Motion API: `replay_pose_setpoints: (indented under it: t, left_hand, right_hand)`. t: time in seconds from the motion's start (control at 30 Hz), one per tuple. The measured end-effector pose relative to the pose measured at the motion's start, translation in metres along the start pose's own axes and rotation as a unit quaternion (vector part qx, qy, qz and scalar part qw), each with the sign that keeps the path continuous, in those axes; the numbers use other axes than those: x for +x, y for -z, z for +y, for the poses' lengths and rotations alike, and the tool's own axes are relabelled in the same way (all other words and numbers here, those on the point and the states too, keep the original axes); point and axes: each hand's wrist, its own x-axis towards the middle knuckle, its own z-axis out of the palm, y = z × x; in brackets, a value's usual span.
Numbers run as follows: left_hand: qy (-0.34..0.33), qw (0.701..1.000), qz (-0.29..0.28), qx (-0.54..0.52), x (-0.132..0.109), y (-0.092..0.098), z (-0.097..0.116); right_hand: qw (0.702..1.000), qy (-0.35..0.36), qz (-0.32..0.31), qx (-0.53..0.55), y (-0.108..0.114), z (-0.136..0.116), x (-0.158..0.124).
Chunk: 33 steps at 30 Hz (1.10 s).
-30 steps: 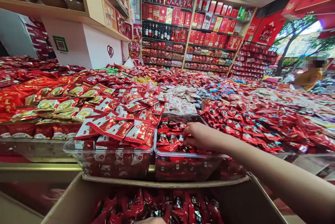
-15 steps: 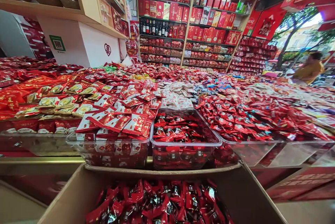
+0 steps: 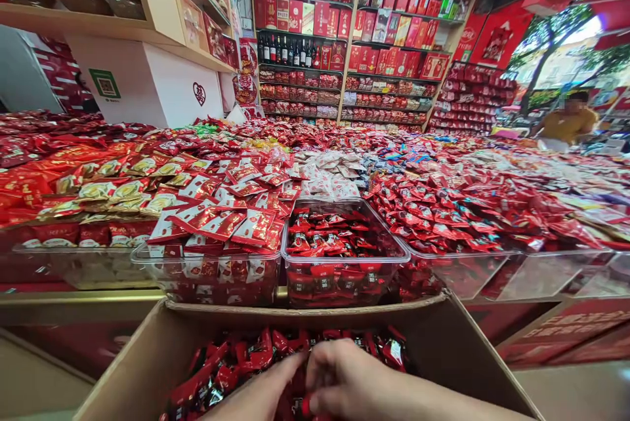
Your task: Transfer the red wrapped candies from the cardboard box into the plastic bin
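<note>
Both my hands reach down into an open cardboard box point(image 3: 128, 359) of small red-and-black snack packets point(image 3: 221, 375). My left hand point(image 3: 268, 385) lies low among them with a finger stretched out; its other fingers are mostly hidden. Right beside it, my right hand point(image 3: 339, 375) has its fingers curled, and a bit of red wrapper shows at the fingertips. Just beyond the box stands a clear plastic bin point(image 3: 344, 261), part full of similar red-and-black packets point(image 3: 325, 240).
A clear bin point(image 3: 207, 257) to its left is heaped with red-and-white packets point(image 3: 211, 221). More red packets point(image 3: 433, 211) pile up on the right. Stocked shelves point(image 3: 344, 34) line the back wall. Someone in a yellow top point(image 3: 566, 126) is at far right.
My two hands have come into view from below and reached into the cardboard box. The view has shifted slightly. The person at far right has changed posture.
</note>
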Motion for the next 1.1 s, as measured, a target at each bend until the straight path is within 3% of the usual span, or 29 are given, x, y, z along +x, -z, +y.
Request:
replay_pose_setpoints:
  t: [0.1, 0.17, 0.3, 0.47, 0.7, 0.8, 0.97, 1.1]
  left_hand:
    - [-0.064, 0.967, -0.024, -0.244, 0.002, -0.006, 0.021]
    - [-0.059, 0.953, 0.011, -0.297, -0.001, -0.01, 0.034]
    - [-0.008, 0.959, 0.025, -0.284, -0.009, -0.01, 0.047]
    - [0.079, 0.961, 0.022, -0.266, -0.011, -0.002, 0.047]
    - [0.05, 0.972, -0.011, -0.229, -0.009, 0.002, 0.049]
    - [0.067, 0.963, -0.022, -0.259, -0.01, 0.002, 0.048]
    - [0.084, 0.963, -0.033, -0.255, -0.012, 0.003, 0.043]
    - [0.089, 0.947, -0.06, -0.303, -0.015, 0.01, 0.043]
  right_hand:
    - [0.979, 0.029, 0.042, 0.195, 0.006, -0.023, -0.01]
    - [0.965, 0.038, 0.055, 0.253, 0.008, -0.033, -0.018]
    - [0.956, 0.047, 0.086, 0.278, 0.012, -0.04, -0.027]
    - [0.95, 0.016, 0.084, 0.299, 0.014, -0.036, -0.027]
    - [0.941, 0.009, 0.074, 0.329, 0.014, -0.035, -0.028]
    - [0.955, 0.028, 0.079, 0.283, 0.017, -0.038, -0.031]
    - [0.974, 0.174, 0.134, 0.053, 0.022, -0.041, -0.04]
    - [0.945, 0.296, 0.048, -0.129, 0.029, -0.048, -0.049]
